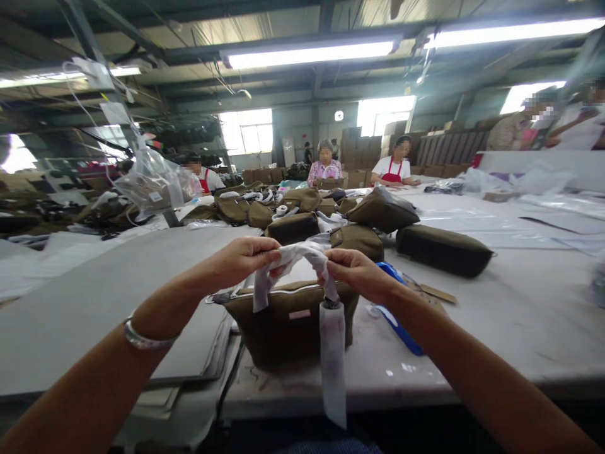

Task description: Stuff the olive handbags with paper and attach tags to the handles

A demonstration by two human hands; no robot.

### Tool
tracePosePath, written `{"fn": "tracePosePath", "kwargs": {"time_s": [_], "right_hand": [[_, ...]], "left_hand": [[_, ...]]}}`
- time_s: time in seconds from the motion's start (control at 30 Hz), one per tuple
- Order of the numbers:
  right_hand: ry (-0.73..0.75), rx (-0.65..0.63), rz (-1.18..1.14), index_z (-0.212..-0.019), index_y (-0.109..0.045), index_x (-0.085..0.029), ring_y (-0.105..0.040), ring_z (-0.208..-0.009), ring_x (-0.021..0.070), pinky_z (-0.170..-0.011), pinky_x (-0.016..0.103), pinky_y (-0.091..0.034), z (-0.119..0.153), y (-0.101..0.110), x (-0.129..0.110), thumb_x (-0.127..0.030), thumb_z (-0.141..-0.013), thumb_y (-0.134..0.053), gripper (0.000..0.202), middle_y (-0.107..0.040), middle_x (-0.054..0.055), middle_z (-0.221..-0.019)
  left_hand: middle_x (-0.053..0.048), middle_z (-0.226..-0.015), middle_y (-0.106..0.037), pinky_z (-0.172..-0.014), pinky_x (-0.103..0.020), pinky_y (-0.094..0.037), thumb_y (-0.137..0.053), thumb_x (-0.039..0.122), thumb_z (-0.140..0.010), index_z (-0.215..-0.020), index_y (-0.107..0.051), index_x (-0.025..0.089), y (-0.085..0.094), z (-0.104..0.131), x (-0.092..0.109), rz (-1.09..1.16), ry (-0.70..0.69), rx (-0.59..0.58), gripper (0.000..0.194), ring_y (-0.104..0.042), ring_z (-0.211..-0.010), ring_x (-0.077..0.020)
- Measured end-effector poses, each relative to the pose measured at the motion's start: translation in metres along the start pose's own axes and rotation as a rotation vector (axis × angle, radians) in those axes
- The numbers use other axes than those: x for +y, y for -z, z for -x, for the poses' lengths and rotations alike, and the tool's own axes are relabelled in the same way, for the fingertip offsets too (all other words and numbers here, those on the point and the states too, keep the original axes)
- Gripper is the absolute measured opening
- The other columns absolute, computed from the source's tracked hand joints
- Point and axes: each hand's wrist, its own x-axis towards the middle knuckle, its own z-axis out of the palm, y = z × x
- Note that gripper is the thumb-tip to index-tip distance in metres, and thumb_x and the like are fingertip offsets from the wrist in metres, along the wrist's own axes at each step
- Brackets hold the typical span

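An olive-green bag with a white zipper and a small pink label stands upright at the table's front edge. White wrapping covers its raised handle, and a loose wrapped strip hangs down the bag's right side past the edge. My left hand pinches the left part of the wrapped handle, fingers closed. On the other side of the arch, my right hand is closed on the handle's right part. Some fingertips are hidden behind the wrapping.
Large white sheets are stacked at the left. Right of the bag lie a blue object and a brown tag. More olive bags pile up behind. Several people work across the table.
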Motion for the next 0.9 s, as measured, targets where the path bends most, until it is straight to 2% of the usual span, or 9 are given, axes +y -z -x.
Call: {"fn": "tracePosePath", "kwargs": {"time_s": [0.1,0.2,0.37,0.47,0.53,0.6,0.73,0.8,0.9], "right_hand": [[-0.016,0.005,-0.205,-0.081,-0.065,-0.016,-0.056,-0.068,0.0131,-0.064,0.024,-0.045,0.001,0.004,0.005,-0.055,-0.081,-0.079,0.041,-0.061,0.001,-0.075],[0.022,0.040,-0.226,-0.084,-0.064,-0.017,-0.054,-0.067,0.0124,-0.061,0.023,-0.043,0.002,0.003,0.010,-0.061,-0.082,-0.075,0.045,-0.057,0.000,-0.075],[0.210,0.227,0.264,-0.105,-0.065,-0.020,-0.060,-0.079,0.0157,-0.073,0.027,-0.049,0.000,-0.006,0.008,-0.041,-0.080,-0.081,0.036,-0.064,0.000,-0.088],[0.432,0.344,0.632,-0.107,-0.065,-0.022,-0.063,-0.093,0.0195,-0.085,0.031,-0.051,0.000,-0.012,0.004,-0.032,-0.088,-0.073,0.023,-0.067,0.003,-0.101],[0.564,0.376,0.741,-0.116,-0.063,-0.023,-0.062,-0.110,0.0227,-0.097,0.034,-0.049,0.000,-0.014,0.006,-0.030,-0.091,-0.070,0.027,-0.066,0.008,-0.120],[0.553,0.334,0.767,-0.128,-0.057,-0.023,-0.062,-0.118,0.0234,-0.100,0.035,-0.048,-0.001,-0.012,0.014,-0.031,-0.095,-0.065,0.035,-0.064,0.010,-0.130],[0.225,0.127,0.830,-0.119,-0.065,-0.017,-0.070,-0.089,0.0229,-0.081,0.033,-0.053,-0.002,0.000,0.036,-0.042,-0.094,-0.065,0.035,-0.075,0.007,-0.101],[0.183,0.091,0.807,-0.119,-0.067,-0.016,-0.070,-0.094,0.0255,-0.085,0.036,-0.054,-0.002,0.007,0.038,-0.046,-0.086,-0.074,0.045,-0.075,0.008,-0.105],[0.333,0.177,0.665,-0.133,-0.061,-0.019,-0.066,-0.115,0.0258,-0.103,0.039,-0.049,0.000,0.017,0.028,-0.041,-0.085,-0.078,0.056,-0.071,0.009,-0.126]], "left_hand": [[-0.002,-0.063,-0.057,-0.062,-0.026,-0.047,-0.063,0.060,-0.088,-0.064,-0.060,0.016,-0.003,-0.002,-0.012,0.359,0.077,-0.091,0.049,-0.055,-0.062,-0.0155],[0.001,-0.059,-0.052,-0.053,-0.025,-0.043,-0.061,0.067,-0.086,-0.068,-0.060,0.016,-0.014,-0.002,-0.017,0.440,0.102,0.079,0.054,-0.048,-0.053,-0.0123],[-0.008,-0.115,-0.070,-0.078,-0.032,-0.052,-0.075,0.057,-0.079,-0.113,-0.069,0.022,-0.034,0.000,0.001,-0.269,-0.093,0.448,0.049,-0.065,-0.103,-0.0266],[-0.009,-0.117,-0.072,-0.084,-0.040,-0.050,-0.073,0.057,-0.080,-0.133,-0.061,0.026,-0.041,-0.002,0.013,-0.599,-0.046,0.440,0.062,-0.067,-0.102,-0.0317],[-0.007,-0.097,-0.075,-0.076,-0.038,-0.050,-0.068,0.051,-0.085,-0.125,-0.065,0.025,-0.042,-0.005,0.015,-0.609,0.012,0.368,0.048,-0.069,-0.084,-0.0282],[-0.003,-0.077,-0.070,-0.065,-0.031,-0.047,-0.063,0.046,-0.088,-0.098,-0.070,0.020,-0.038,-0.009,0.012,-0.400,0.043,0.251,0.028,-0.065,-0.068,-0.0213],[0.004,-0.058,-0.053,-0.050,-0.022,-0.037,-0.073,0.044,-0.081,-0.075,-0.061,0.017,-0.029,-0.011,0.002,0.280,0.189,0.099,0.030,-0.047,-0.051,-0.0102],[0.005,-0.054,-0.046,-0.051,-0.021,-0.040,-0.076,0.043,-0.078,-0.072,-0.060,0.016,-0.026,-0.012,0.000,0.529,0.219,0.135,0.032,-0.041,-0.050,-0.0085],[0.006,-0.055,-0.042,-0.050,-0.019,-0.044,-0.074,0.040,-0.083,-0.069,-0.056,0.017,-0.018,-0.015,0.006,0.757,0.206,0.301,0.032,-0.038,-0.049,-0.0068]]}}
